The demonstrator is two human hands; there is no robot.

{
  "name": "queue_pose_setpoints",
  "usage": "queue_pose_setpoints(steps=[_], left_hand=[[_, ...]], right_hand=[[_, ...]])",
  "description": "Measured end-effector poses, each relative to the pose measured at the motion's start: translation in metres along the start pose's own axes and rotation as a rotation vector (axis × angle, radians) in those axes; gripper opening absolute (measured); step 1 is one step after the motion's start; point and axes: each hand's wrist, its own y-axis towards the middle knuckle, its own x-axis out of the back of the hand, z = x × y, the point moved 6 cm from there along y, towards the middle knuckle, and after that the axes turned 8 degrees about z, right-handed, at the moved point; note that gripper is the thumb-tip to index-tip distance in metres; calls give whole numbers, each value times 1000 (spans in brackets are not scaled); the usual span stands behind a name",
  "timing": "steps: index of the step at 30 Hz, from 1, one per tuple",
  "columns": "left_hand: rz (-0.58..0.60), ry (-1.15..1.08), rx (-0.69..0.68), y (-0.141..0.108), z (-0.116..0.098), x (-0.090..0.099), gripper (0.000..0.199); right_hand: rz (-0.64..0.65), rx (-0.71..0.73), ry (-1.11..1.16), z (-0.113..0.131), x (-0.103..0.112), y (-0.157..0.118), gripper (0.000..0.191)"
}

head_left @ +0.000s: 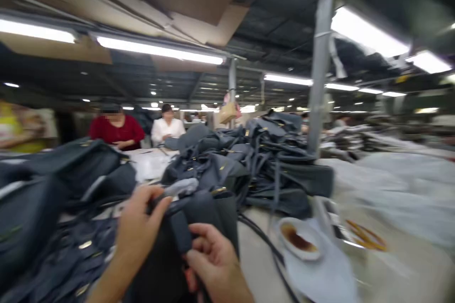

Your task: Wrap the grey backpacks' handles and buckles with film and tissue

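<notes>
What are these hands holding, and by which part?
The right hand pinches a dark blue tab by its lower right edge; the left hand is at the bag's top, its exact hold unclear.

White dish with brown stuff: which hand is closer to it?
Right. The right hand is left of the dish, with a gap between; the left hand is farther left.
</notes>
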Motion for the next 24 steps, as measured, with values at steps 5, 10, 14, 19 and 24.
queue_pose_setpoints(steps=[5, 10, 14, 19, 24], left_hand=[[117, -59, 128, -8, -3, 7, 8], [109, -99, 167, -9, -13, 15, 24], [167, -171, 191, -7, -13, 17, 22], [349, -329, 228, -1, -6, -5, 29], [348, -291, 181, 12, -10, -9, 13]], right_hand=[[13, 28, 32, 2, 6, 5, 60], [-16, 78, -43, 13, 1, 10, 60], [-77, 148, -94, 23, 4, 11, 56], [-48, 202, -93, 38, -8, 24, 46], [-16, 178, -66, 45, -17, 34, 45]])
